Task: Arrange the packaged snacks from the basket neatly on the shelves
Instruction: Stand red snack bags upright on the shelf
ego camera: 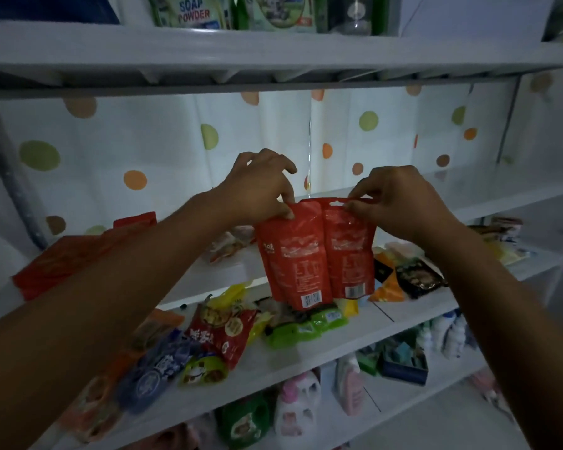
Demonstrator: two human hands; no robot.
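Note:
Two red snack pouches hang upright side by side in front of the white shelf (228, 274), backs with barcodes facing me. My left hand (257, 186) pinches the top corner of the left red pouch (293, 261). My right hand (400, 203) pinches the top edge of the right red pouch (350, 254) by its hang hole. Below them, on a lower shelf (355, 339), lie several loose snack packs: a red one (223, 332), green ones (303, 326), a blue one (163, 365). No basket is in view.
A large red pack (78, 251) lies at the shelf's left, dark and orange packs (403, 277) at the right. A dotted sheet (176, 147) backs the shelf. Soap powder bags (192, 11) stand above; detergent bottles (298, 404) and a blue box (403, 362) stand below.

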